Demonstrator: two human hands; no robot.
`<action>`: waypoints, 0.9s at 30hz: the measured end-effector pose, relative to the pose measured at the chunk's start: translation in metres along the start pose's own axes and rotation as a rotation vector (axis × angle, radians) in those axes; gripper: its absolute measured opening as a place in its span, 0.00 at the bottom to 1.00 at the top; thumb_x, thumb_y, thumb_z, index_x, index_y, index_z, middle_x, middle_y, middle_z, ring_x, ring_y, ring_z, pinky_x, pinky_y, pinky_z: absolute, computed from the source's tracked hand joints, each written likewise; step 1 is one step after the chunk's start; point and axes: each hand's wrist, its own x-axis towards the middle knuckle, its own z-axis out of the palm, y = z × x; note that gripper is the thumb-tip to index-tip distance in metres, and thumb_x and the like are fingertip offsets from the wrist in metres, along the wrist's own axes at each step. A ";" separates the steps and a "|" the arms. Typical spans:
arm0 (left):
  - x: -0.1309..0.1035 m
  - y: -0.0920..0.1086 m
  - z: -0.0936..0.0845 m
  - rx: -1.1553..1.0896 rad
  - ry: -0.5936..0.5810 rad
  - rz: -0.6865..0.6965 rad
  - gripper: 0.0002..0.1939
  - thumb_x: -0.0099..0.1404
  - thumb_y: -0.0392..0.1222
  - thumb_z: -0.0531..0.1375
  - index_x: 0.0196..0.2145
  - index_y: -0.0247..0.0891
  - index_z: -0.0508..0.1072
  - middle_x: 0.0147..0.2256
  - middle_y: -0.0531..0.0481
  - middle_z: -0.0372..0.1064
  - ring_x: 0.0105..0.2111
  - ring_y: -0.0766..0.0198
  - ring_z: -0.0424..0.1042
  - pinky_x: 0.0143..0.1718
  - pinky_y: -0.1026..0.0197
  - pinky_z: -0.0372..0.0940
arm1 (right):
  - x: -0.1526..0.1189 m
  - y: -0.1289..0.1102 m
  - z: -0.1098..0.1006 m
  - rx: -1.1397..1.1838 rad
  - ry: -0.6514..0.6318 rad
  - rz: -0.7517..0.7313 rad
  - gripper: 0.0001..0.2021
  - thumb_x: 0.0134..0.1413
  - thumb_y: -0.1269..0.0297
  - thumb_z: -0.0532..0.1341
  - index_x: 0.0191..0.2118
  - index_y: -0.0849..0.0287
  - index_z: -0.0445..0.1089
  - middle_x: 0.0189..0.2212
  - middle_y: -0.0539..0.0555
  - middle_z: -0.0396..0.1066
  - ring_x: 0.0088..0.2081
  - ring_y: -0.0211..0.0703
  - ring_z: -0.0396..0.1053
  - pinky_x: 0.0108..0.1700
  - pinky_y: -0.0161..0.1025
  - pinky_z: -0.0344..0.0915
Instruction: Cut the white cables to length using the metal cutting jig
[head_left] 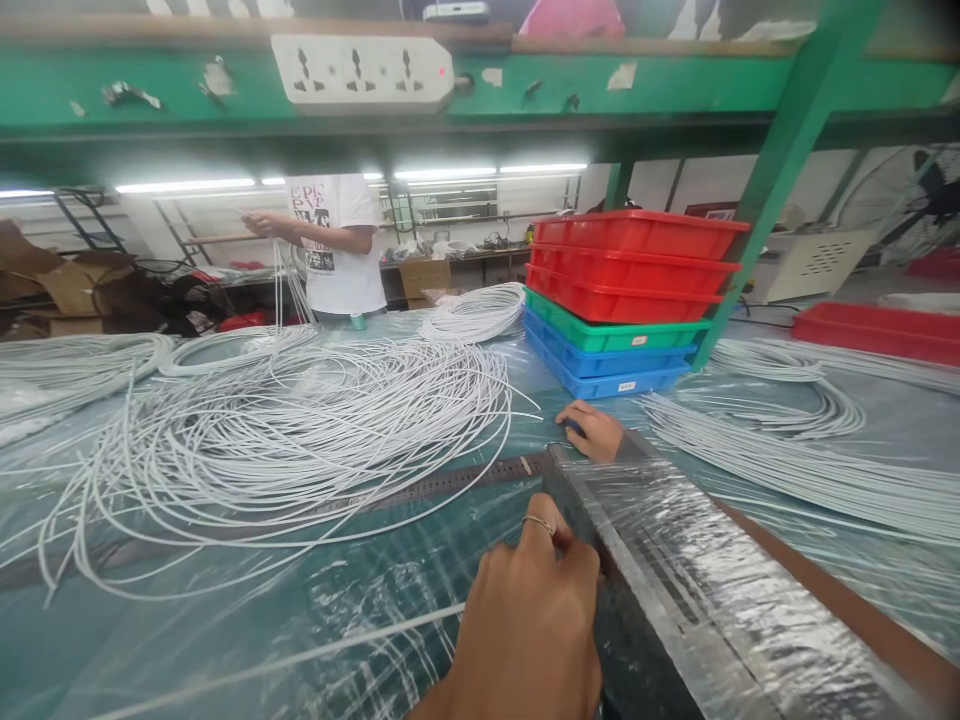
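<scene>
My left hand (pixel 529 610), with a ring on one finger, is closed with its fingers bent down against the near side of a metal beam (pixel 675 570) wrapped in clear film. A white cable (pixel 300 662) runs from the lower left into this hand; its end is hidden there. Beyond the beam's far end, my right hand (pixel 596 432) curls over a small dark blue object (pixel 574 427), mostly covered by the fingers. The right forearm passes behind the beam. A steel ruler (pixel 450 482) lies on the table by the beam's end, partly under a large loose coil of white cable (pixel 300 440).
Stacked red, green and blue trays (pixel 622 330) stand behind my right hand, beside a green post (pixel 780 170). More white cables (pixel 795 470) lie right. A power strip (pixel 364 72) hangs on the green shelf edge above. Across the table, a person (pixel 337 245) holds cables.
</scene>
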 end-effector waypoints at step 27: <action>0.004 0.001 -0.051 -0.232 0.012 0.151 0.07 0.68 0.38 0.53 0.33 0.37 0.68 0.44 0.47 0.66 0.36 0.61 0.69 0.36 0.57 0.63 | -0.039 -0.096 -0.179 0.127 0.413 0.106 0.16 0.71 0.53 0.51 0.49 0.56 0.69 0.37 0.56 0.77 0.29 0.44 0.74 0.31 0.41 0.73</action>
